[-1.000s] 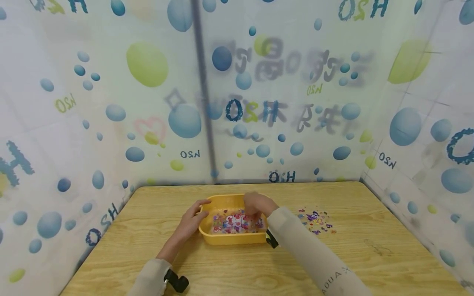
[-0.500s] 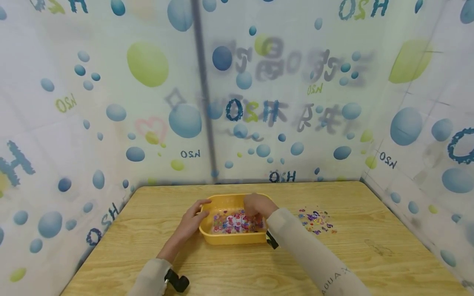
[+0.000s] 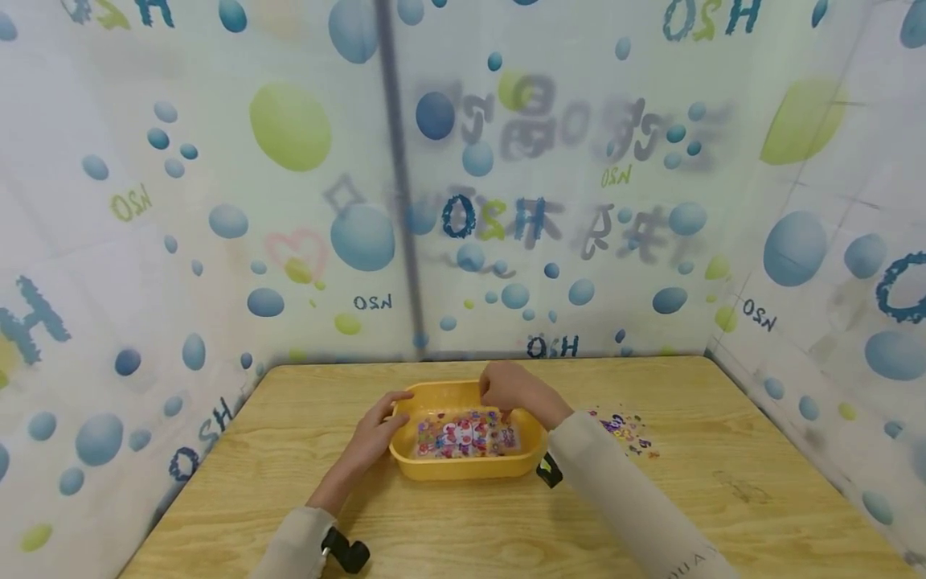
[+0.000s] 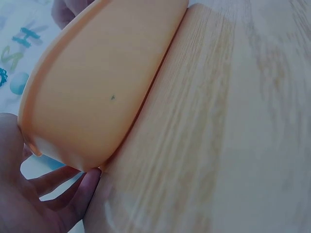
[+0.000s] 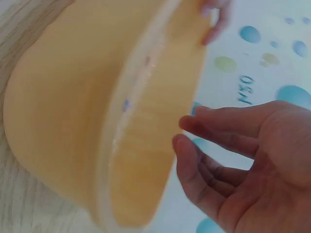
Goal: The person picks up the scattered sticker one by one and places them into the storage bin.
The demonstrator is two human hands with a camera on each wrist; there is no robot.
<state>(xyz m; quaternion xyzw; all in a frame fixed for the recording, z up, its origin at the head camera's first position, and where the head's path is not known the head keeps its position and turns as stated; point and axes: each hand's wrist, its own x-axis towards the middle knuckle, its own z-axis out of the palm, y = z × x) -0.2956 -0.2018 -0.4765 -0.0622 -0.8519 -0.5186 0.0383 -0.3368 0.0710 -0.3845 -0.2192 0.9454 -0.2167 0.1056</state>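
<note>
A yellow plastic tray [image 3: 463,469] stands on the table. In it lies a flat, colourful piece [image 3: 463,434] with a pink and white cartoon figure, among small bright bits too fine to name. My left hand [image 3: 372,430] grips the tray's left end; the left wrist view shows fingers against its outer wall. Over the tray's right far part hovers my right hand [image 3: 517,390]. In the right wrist view the thumb and fingertips [image 5: 181,141] are loosely bent with a small gap, and nothing shows between them.
Several tiny coloured pieces [image 3: 628,433] are scattered on the wooden table [image 3: 694,498] right of the tray, partly behind the right forearm. A bubble-patterned curtain [image 3: 506,265] hangs around the table's back and sides.
My right hand has lifted out of the tray, up and slightly right, exposing more of the colourful contents. My left hand has stayed on the tray's left end.
</note>
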